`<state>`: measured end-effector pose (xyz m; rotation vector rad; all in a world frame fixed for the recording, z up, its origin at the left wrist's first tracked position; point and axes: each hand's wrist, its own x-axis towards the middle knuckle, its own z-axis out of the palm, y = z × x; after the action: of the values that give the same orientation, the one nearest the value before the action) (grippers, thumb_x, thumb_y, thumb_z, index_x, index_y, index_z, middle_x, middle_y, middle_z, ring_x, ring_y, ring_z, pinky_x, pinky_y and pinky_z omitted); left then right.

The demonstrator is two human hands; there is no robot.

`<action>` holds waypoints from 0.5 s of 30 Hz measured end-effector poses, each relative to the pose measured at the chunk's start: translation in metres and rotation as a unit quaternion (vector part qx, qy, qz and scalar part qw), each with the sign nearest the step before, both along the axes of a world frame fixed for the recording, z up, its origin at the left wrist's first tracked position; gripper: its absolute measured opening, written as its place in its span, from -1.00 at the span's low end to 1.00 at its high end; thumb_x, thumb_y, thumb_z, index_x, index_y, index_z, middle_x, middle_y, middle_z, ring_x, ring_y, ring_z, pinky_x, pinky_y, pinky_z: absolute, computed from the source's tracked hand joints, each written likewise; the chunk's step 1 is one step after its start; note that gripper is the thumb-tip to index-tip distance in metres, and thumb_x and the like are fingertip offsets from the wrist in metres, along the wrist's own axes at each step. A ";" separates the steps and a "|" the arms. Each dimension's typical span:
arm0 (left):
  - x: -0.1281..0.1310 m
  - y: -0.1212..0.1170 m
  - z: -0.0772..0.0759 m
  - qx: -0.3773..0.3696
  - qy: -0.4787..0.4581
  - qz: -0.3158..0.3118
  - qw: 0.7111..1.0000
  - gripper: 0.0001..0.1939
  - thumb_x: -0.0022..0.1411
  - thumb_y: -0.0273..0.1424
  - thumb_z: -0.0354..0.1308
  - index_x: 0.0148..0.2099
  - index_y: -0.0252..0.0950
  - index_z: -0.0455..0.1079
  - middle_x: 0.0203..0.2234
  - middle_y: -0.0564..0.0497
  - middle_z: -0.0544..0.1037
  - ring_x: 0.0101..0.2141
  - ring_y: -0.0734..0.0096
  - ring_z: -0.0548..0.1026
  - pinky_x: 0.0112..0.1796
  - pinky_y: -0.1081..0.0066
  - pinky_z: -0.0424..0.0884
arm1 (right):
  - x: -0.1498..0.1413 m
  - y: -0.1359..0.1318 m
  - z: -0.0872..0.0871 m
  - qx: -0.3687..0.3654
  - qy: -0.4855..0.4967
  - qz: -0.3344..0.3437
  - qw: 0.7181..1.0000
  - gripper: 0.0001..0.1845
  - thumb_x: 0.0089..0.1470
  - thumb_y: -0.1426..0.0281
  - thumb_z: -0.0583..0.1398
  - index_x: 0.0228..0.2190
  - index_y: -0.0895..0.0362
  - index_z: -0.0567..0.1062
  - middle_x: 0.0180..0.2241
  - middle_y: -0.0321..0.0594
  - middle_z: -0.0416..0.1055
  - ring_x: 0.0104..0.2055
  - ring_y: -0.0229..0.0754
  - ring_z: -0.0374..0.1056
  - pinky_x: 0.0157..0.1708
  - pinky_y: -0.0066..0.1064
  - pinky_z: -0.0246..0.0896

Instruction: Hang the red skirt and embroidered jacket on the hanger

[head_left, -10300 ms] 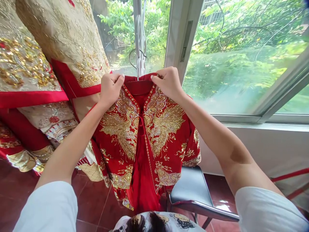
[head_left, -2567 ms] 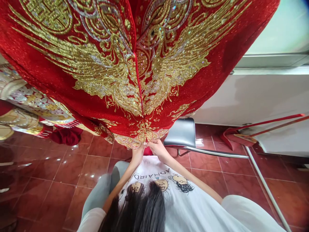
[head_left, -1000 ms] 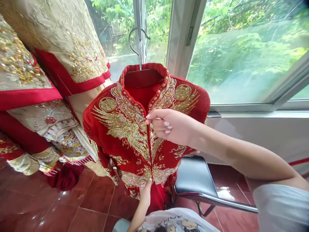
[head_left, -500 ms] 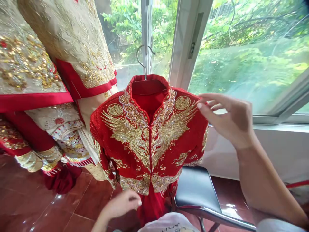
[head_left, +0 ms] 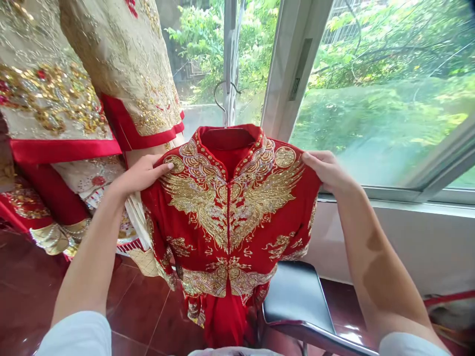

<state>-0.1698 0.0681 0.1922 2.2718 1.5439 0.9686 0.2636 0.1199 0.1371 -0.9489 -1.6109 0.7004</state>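
Take the soft-looking jacket (head_left: pixel 208 210), hung on its hanger (head_left: pixel 225 118) beside the window (head_left: pixel 371 123), by its shoulders, pinched in left hand (head_left: pixel 140 173) and right hand (head_left: pixel 329 170), sparing the likely heavy, snag-prone embroidery (head_left: pixel 267 193).

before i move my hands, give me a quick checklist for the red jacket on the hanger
1. Left hand on one shoulder: ok, thumb in front.
2. Right hand on the other shoulder: ok.
3. Red jacket front edges together: ok, parting slightly at the hem.
4. Hanger inside the collar: ok.
5. Hook secure: cannot tell.
6. Sleeve clear of the chair: cannot tell.
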 end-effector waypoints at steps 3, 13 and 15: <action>-0.009 0.003 -0.013 -0.080 -0.109 -0.006 0.991 -0.22 -0.06 0.23 0.13 -0.10 -0.38 0.51 -0.37 -0.11 0.60 -0.27 0.08 0.52 -0.20 0.21 0.47 | 0.002 0.012 -0.005 -0.109 0.087 0.044 0.989 -0.36 -0.49 -0.18 0.36 -0.68 0.14 0.43 -0.72 -0.24 0.33 -0.70 -0.30 0.16 -0.69 -0.43 0.00; -0.001 -0.010 -0.032 0.049 -0.122 0.087 0.987 -0.42 -0.02 0.09 0.19 -0.15 -0.29 0.48 -0.24 -0.07 0.57 -0.22 0.15 0.49 -0.15 0.25 0.45 | -0.003 0.010 -0.040 0.095 0.076 -0.041 0.992 -0.37 -0.19 0.04 0.34 -0.08 0.03 0.47 -0.09 -0.20 0.49 -0.07 -0.09 0.41 -0.07 -0.30 0.32; -0.002 -0.011 -0.036 0.088 -0.139 0.109 0.980 -0.46 -0.01 0.08 0.18 -0.20 -0.29 0.47 -0.30 -0.06 0.57 -0.28 0.20 0.49 -0.21 0.26 0.45 | -0.010 0.009 -0.047 0.125 0.103 -0.077 0.984 -0.37 -0.15 0.02 0.29 -0.06 0.07 0.45 -0.08 -0.15 0.47 -0.07 -0.06 0.41 -0.04 -0.22 0.31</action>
<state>-0.1721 0.0573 0.1557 1.9913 1.6612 1.4662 0.2540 0.1292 0.0897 -0.7812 -1.3880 0.4598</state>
